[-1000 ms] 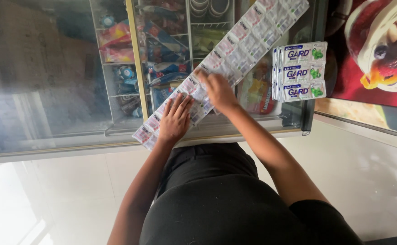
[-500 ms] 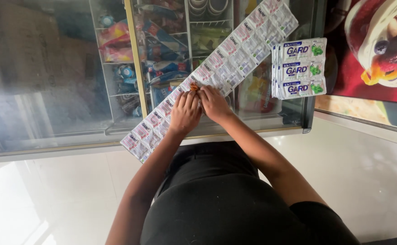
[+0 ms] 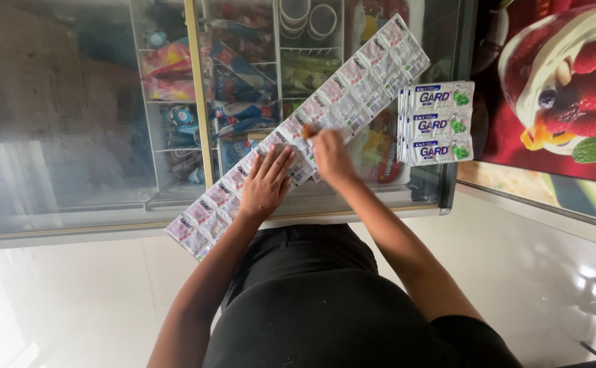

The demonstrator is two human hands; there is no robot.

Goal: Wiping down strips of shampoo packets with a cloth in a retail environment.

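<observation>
Hands meet on a long strip of sachets point(image 3: 352, 88) that lies slantwise across the glass lid point(image 3: 73, 102) of a chest freezer. The left hand point(image 3: 265, 182) lies flat and open, fingers spread, pressing the strip down near its lower part. The right hand point(image 3: 331, 155) is curled just beside it, fingers bent onto the strip; whether it pinches a sachet cannot be told, as the hand is blurred. The strip runs from the lid's near edge up toward the far right. To the right, on the same lid and apart from the strip, lies a stack of white sachets point(image 3: 437, 123) with blue and green print. Under the glass, wire baskets point(image 3: 175, 102) hold coloured ice cream packets point(image 3: 233, 75), and round tubs point(image 3: 308, 15) sit at the far end.
</observation>
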